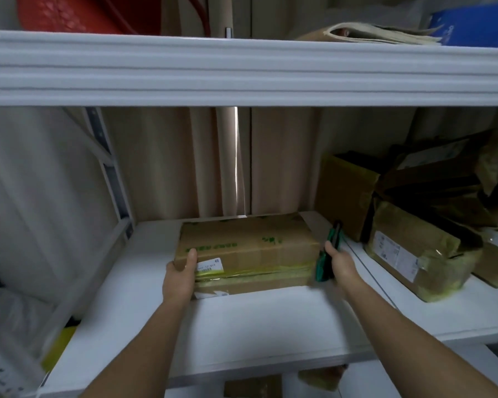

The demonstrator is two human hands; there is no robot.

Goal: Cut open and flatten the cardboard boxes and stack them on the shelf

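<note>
The flattened cardboard stack (246,252) lies on the white shelf (242,328). Left hand (180,274) grips its near-left corner; right hand (338,261) curls round a green cutter (327,257). Probably light and stiff (tape slick): hold the edges.

beige curtain (167,162), red item (69,12) (upper shelf)

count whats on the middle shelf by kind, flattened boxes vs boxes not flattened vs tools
flattened brown cardboard boxes with green print, stacked under the left hand: 2
unflattened brown cardboard boxes at the right: at least 3 clear ones; the dark pile behind is too jumbled to count
green box cutter in the right hand: 1
total: at least 6
</note>
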